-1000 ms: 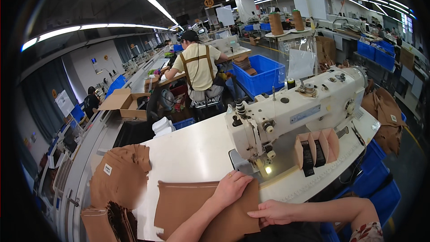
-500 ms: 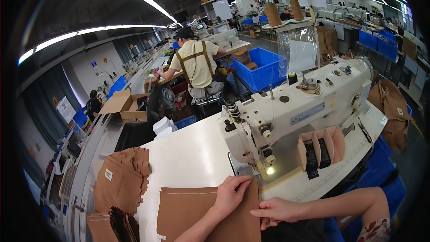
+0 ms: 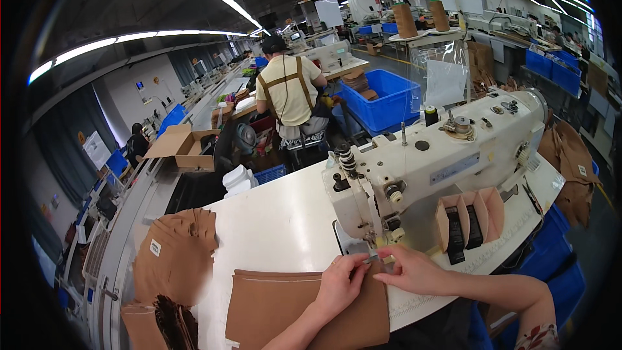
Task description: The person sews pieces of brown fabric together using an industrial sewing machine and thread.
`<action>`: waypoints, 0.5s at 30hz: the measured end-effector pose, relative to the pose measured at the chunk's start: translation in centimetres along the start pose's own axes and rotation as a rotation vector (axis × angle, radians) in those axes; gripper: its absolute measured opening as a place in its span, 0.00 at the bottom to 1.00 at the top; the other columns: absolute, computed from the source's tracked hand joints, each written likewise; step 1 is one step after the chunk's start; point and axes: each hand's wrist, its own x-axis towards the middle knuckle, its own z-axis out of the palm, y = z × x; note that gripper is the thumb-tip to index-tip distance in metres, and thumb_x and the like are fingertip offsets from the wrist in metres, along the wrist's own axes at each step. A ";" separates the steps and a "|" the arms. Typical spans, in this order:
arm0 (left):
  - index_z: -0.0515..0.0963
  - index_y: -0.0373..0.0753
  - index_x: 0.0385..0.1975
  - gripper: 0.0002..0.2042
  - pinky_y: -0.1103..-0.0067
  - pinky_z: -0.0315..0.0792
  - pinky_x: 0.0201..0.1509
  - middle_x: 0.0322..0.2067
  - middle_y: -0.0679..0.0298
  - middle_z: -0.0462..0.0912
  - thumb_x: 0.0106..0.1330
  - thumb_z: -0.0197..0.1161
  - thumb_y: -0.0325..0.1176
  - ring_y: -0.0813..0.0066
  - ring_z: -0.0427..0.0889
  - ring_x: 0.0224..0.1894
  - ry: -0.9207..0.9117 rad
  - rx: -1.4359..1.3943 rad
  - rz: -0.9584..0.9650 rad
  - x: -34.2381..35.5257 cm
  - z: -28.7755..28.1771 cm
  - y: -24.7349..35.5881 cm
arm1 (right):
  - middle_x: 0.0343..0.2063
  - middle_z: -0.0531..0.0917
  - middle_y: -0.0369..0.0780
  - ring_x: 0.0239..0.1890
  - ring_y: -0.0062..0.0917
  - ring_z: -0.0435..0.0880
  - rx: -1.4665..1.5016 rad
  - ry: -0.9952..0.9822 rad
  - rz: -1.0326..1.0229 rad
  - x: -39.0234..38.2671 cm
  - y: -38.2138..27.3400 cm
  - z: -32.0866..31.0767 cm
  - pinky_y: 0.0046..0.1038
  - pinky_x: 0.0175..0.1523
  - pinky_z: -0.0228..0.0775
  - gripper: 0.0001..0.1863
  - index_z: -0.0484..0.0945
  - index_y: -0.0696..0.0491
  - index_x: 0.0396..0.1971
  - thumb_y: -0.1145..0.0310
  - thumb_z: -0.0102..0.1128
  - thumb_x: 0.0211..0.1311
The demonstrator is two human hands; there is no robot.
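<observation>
A brown fabric panel [image 3: 285, 314] with a pale line along its upper edge lies on the white sewing table, its right corner just in front of the sewing machine [image 3: 447, 155]. My left hand [image 3: 340, 283] pinches the panel's upper edge near that corner. Beside it, my right hand [image 3: 414, 271] has its fingers curled at the same corner, close under the needle area. Between the fingertips shows a small grey-blue piece [image 3: 370, 259], too small to name. The fingers partly hide the fabric corner and the presser foot.
Stacked brown fabric pieces [image 3: 173, 256] lie at the table's left. A pink divided holder [image 3: 489, 214] with black strips stands right of the needle. Behind are a blue crate [image 3: 382, 107], a cardboard box [image 3: 184, 149] and a seated co-worker [image 3: 285, 91]. More brown fabric [image 3: 570, 162] hangs at right.
My right hand has moved up from the panel's right edge to its upper corner, beside my left hand. The small grey-blue piece now shows between the fingertips.
</observation>
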 end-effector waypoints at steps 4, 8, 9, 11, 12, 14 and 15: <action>0.78 0.35 0.49 0.14 0.75 0.79 0.41 0.33 0.57 0.84 0.65 0.67 0.24 0.69 0.85 0.35 -0.021 -0.094 -0.044 -0.2 0.0 -0.2 | 0.37 0.86 0.38 0.33 0.23 0.83 0.230 0.002 -0.032 1.8 1.8 1.3 0.25 0.41 0.76 0.28 0.68 0.50 0.66 0.67 0.63 0.66; 0.75 0.34 0.51 0.15 0.77 0.79 0.42 0.33 0.60 0.84 0.66 0.66 0.22 0.74 0.84 0.36 -0.051 -0.160 -0.064 -0.4 -0.2 -0.7 | 0.35 0.85 0.38 0.32 0.21 0.82 0.228 0.010 -0.019 2.4 2.2 1.7 0.24 0.40 0.75 0.23 0.74 0.50 0.62 0.68 0.62 0.67; 0.75 0.34 0.51 0.15 0.77 0.79 0.42 0.33 0.60 0.84 0.66 0.66 0.22 0.74 0.84 0.36 -0.050 -0.163 -0.071 -0.3 -0.3 -0.8 | 0.36 0.85 0.39 0.33 0.24 0.83 0.142 -0.009 -0.085 2.5 2.7 1.5 0.25 0.41 0.76 0.18 0.77 0.51 0.57 0.67 0.60 0.68; 0.74 0.34 0.52 0.15 0.79 0.78 0.42 0.33 0.62 0.84 0.67 0.64 0.21 0.77 0.83 0.36 -0.084 -0.234 -0.131 -0.2 -0.4 -0.7 | 0.36 0.85 0.41 0.34 0.26 0.85 0.057 -0.035 -0.148 2.7 2.9 1.3 0.26 0.42 0.76 0.15 0.81 0.52 0.52 0.66 0.59 0.68; 0.74 0.34 0.52 0.15 0.79 0.78 0.42 0.33 0.62 0.84 0.67 0.64 0.21 0.77 0.83 0.36 -0.083 -0.237 -0.137 -0.2 -0.4 -0.7 | 0.34 0.85 0.40 0.32 0.27 0.84 0.075 -0.023 -0.128 2.6 2.6 1.2 0.26 0.40 0.76 0.13 0.82 0.52 0.49 0.66 0.59 0.68; 0.74 0.35 0.52 0.15 0.79 0.78 0.40 0.32 0.61 0.83 0.67 0.64 0.22 0.74 0.83 0.34 -0.073 -0.343 -0.149 -0.2 -0.4 -0.7 | 0.32 0.85 0.40 0.30 0.28 0.84 0.095 -0.012 -0.104 2.7 2.5 1.0 0.26 0.38 0.75 0.12 0.84 0.52 0.46 0.66 0.59 0.68; 0.74 0.35 0.52 0.15 0.79 0.78 0.40 0.32 0.61 0.83 0.67 0.64 0.22 0.74 0.83 0.34 -0.074 -0.345 -0.153 -0.2 -0.4 -0.8 | 0.29 0.84 0.40 0.27 0.26 0.82 0.101 -0.034 -0.074 2.9 2.5 0.9 0.26 0.35 0.74 0.12 0.83 0.52 0.47 0.65 0.59 0.68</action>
